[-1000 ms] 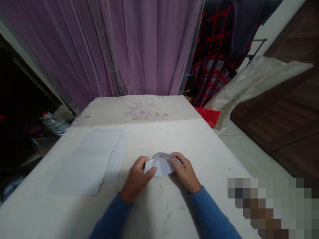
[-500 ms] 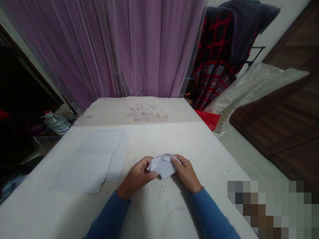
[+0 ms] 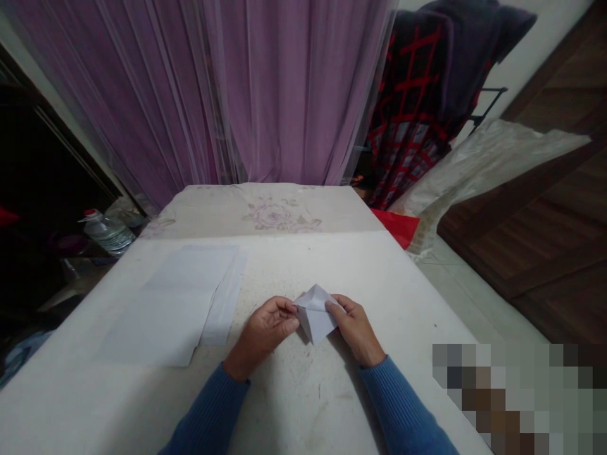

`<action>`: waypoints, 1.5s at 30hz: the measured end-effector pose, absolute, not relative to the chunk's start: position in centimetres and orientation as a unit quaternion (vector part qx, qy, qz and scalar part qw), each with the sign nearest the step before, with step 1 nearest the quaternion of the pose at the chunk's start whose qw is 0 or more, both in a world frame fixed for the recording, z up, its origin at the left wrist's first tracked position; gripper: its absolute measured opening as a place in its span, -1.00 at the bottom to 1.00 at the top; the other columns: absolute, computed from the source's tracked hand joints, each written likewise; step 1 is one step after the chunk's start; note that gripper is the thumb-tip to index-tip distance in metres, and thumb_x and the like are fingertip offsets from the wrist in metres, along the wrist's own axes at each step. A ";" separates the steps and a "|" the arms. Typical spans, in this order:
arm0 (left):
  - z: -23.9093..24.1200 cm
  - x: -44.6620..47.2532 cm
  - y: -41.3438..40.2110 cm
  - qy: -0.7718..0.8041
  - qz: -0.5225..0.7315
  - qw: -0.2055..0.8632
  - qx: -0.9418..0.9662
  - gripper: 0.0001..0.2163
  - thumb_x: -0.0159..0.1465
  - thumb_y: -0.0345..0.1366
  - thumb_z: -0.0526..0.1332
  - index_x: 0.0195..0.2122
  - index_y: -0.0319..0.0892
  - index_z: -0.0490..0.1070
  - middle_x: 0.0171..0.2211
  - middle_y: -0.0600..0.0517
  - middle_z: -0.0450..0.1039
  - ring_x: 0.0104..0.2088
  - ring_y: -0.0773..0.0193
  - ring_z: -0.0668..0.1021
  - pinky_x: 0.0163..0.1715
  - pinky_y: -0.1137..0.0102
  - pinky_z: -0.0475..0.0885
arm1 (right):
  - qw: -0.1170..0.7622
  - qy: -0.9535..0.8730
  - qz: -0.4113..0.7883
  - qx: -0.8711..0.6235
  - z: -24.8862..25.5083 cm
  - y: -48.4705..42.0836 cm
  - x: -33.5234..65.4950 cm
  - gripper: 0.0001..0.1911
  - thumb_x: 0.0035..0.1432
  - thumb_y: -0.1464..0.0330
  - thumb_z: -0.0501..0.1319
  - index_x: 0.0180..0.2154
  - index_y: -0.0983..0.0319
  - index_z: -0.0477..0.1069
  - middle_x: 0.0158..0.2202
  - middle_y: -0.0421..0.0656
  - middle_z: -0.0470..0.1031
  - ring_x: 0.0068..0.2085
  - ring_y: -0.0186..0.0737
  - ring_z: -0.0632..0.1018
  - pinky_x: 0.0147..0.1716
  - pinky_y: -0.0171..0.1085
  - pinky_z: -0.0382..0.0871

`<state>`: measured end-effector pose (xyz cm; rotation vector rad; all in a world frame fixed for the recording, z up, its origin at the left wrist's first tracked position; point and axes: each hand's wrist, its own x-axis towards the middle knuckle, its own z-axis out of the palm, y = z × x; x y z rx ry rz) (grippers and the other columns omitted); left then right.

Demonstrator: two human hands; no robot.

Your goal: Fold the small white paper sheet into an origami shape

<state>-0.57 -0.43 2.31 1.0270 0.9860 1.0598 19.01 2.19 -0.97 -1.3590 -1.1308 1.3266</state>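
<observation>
A small folded piece of white paper (image 3: 320, 319) is held between my two hands just above the table, its outline pointed at top and bottom. My right hand (image 3: 356, 330) grips its right side, thumb lying on the front face and fingers behind. At the left corner, my left hand (image 3: 266, 330) pinches the paper's edge with thumb and fingertips close together. The fingers behind the paper are partly hidden.
A stack of white paper sheets (image 3: 165, 306) lies on the left of the white-covered table (image 3: 313, 404). Purple curtains (image 3: 284, 95) hang behind its far edge. A plastic bottle (image 3: 109, 234) stands beyond the left edge; a red cloth (image 3: 398, 227) is at the right edge.
The paper's left part has been folded in, so its outline went from wide to diamond-like with a peak on top. My left hand has shifted slightly; my right hand keeps its hold.
</observation>
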 end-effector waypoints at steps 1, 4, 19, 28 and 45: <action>2.2 -0.5 -0.4 0.436 0.465 0.621 0.456 -0.68 -0.03 -0.15 0.40 -0.34 -0.18 0.38 -0.41 0.06 0.42 -0.37 0.32 0.46 -0.33 0.43 0.36 | 0.450 -0.459 0.534 -0.549 -1.0 2.2 19.0 -0.62 -0.06 0.09 0.26 -0.37 0.30 0.51 -0.59 -0.21 0.43 -0.55 -0.31 0.36 -0.55 -0.35 0.16; 2.0 -0.2 -0.5 0.454 0.469 0.587 0.479 -0.72 0.01 -0.18 0.37 -0.31 -0.18 0.40 -0.42 0.09 0.40 -0.41 0.36 0.43 -0.37 0.46 0.33 | 0.452 -0.469 0.522 -0.551 -1.0 2.3 19.0 -0.60 -0.08 0.09 0.26 -0.36 0.30 0.53 -0.56 -0.19 0.46 -0.53 -0.29 0.38 -0.53 -0.34 0.18; 3.3 0.1 -1.2 0.481 0.479 0.487 0.549 -0.65 0.10 -0.27 0.26 -0.06 -0.18 0.40 -0.32 0.03 0.51 -0.43 0.39 0.51 -0.46 0.53 0.39 | 0.427 -0.556 0.437 -0.563 -1.3 2.0 19.3 -0.60 0.07 0.09 0.16 -0.28 0.25 0.56 -0.47 -0.15 0.52 -0.46 -0.22 0.43 -0.48 -0.30 0.27; 3.7 -0.4 -0.9 0.505 0.497 0.483 0.514 -0.75 0.08 -0.19 0.27 -0.26 -0.21 0.52 -0.50 0.06 0.51 -0.51 0.37 0.49 -0.53 0.51 0.37 | 0.418 -0.566 0.423 -0.571 -1.1 1.8 19.3 -0.60 0.09 0.09 0.16 -0.26 0.26 0.56 -0.43 -0.15 0.55 -0.42 -0.20 0.47 -0.44 -0.30 0.29; 0.7 -0.1 -0.2 0.544 0.498 0.428 0.522 -0.69 0.09 -0.18 0.25 -0.15 -0.16 0.47 -0.12 -0.08 0.49 -0.13 0.18 0.54 -0.16 0.33 0.46 | 0.467 -0.534 0.452 -0.540 0.5 1.5 18.5 -0.61 0.05 0.06 0.23 -0.39 0.27 0.55 -0.50 -0.16 0.48 -0.45 -0.24 0.42 -0.45 -0.30 0.27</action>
